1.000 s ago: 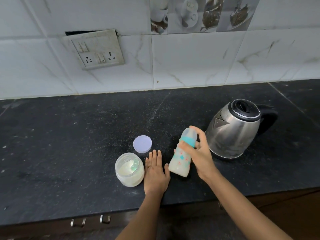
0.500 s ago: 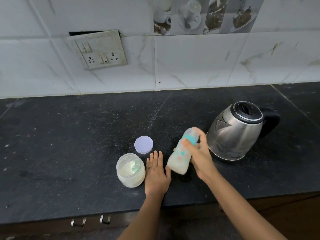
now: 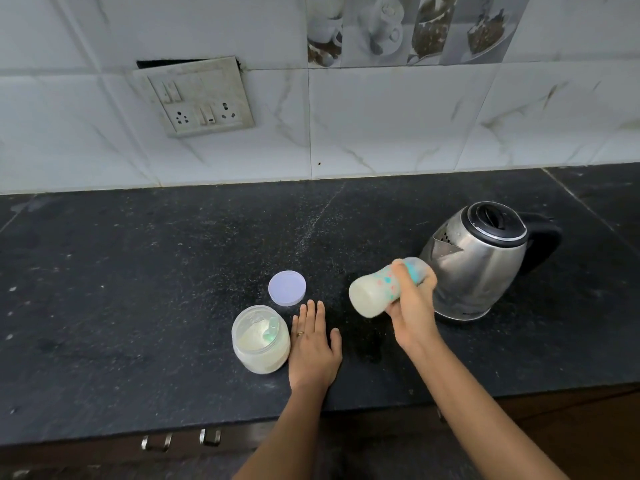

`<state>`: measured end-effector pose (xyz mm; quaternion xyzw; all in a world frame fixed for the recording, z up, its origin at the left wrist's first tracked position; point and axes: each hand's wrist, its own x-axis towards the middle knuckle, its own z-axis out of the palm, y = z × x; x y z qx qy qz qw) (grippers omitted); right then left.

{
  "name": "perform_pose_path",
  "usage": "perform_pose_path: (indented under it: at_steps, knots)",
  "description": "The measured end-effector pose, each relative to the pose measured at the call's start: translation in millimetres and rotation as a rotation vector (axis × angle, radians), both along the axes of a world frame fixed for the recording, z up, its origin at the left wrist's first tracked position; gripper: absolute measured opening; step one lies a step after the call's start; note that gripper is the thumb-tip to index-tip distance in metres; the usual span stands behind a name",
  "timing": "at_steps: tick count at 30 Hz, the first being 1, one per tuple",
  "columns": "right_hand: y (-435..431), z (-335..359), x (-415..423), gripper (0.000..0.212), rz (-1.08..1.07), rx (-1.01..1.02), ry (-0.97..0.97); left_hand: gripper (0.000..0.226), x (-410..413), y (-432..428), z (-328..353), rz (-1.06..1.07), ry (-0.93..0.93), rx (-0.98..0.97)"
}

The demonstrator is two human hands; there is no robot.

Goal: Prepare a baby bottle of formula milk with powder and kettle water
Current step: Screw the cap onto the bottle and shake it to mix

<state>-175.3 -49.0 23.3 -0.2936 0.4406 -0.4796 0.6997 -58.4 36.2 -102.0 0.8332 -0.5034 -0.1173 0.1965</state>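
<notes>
- Our right hand [image 3: 412, 306] curls its fingers round the upper part of the bottle [image 3: 372, 294], gripping it by the teal ring.
- The bottle is held above the counter [image 3: 138, 271], tipped almost on its side, base to the left, with milky liquid inside.
- Our left hand [image 3: 313, 348] lies flat on the counter, fingers straight, holding nothing.
- Just left of it stands the open powder jar [image 3: 260, 344], a scoop [image 3: 272, 332] inside.
- The lid [image 3: 287, 288] lies flat just beyond the jar.
- The kettle [image 3: 481, 261] stands right of the bottle.
</notes>
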Motion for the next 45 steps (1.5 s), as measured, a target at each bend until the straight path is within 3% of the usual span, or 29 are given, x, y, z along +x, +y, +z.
perform_pose_path:
  at_steps: [2, 5, 9, 10, 14, 18, 23, 27, 31, 34, 37, 40, 43, 45]
  knots:
    - [3, -1, 0, 0.035, 0.072, -0.011, 0.047, 0.077, 0, 1, 0, -0.008, -0.007, 0.002]
    - [12, -4, -4, 0.048, 0.303, -0.132, 0.161, 0.073, 2, 1, 0, -0.026, -0.028, 0.027]
    - [3, 2, 2, 0.046, -0.001, 0.041, -0.016, 0.078, -1, 0, 0, 0.001, 0.009, -0.013]
    - [2, 1, 2, 0.047, 0.008, 0.051, -0.015, 0.077, -1, 0, -1, 0.003, 0.012, -0.014]
    - [6, 4, -5, 0.053, 0.397, -0.089, 0.136, 0.068, 2, 1, -1, -0.025, -0.028, 0.028]
    - [-2, 9, 0, 0.040, 0.102, 0.049, -0.045, 0.077, 0, -1, -1, 0.003, -0.015, -0.013]
    - [9, 6, 2, 0.047, 0.371, 0.004, 0.034, 0.067, 3, 0, -3, -0.018, -0.031, 0.015]
    - [7, 4, 8, 0.038, 0.065, 0.153, -0.211, 0.077, 0, -1, -2, 0.003, -0.022, -0.009]
    - [12, 4, 4, 0.040, 0.264, 0.080, -0.125, 0.077, 2, 0, -2, -0.003, -0.019, 0.000]
    - [9, 6, 7, 0.020, 0.151, 0.120, -0.245, 0.075, 1, -1, -2, 0.000, -0.008, -0.002]
    - [6, 9, 4, 0.047, 0.236, 0.175, -0.295, 0.079, 1, 0, -2, -0.002, 0.011, -0.007]
    - [7, 14, -1, 0.071, 0.448, 0.051, -0.215, 0.081, 2, -1, -2, -0.012, -0.004, 0.016]
    - [2, 18, 6, 0.033, 0.254, 0.116, -0.305, 0.080, 1, 0, -1, -0.010, -0.003, 0.010]
    - [0, 21, 7, 0.025, 0.176, 0.245, -0.372, 0.079, 1, 0, -1, -0.010, -0.002, 0.011]
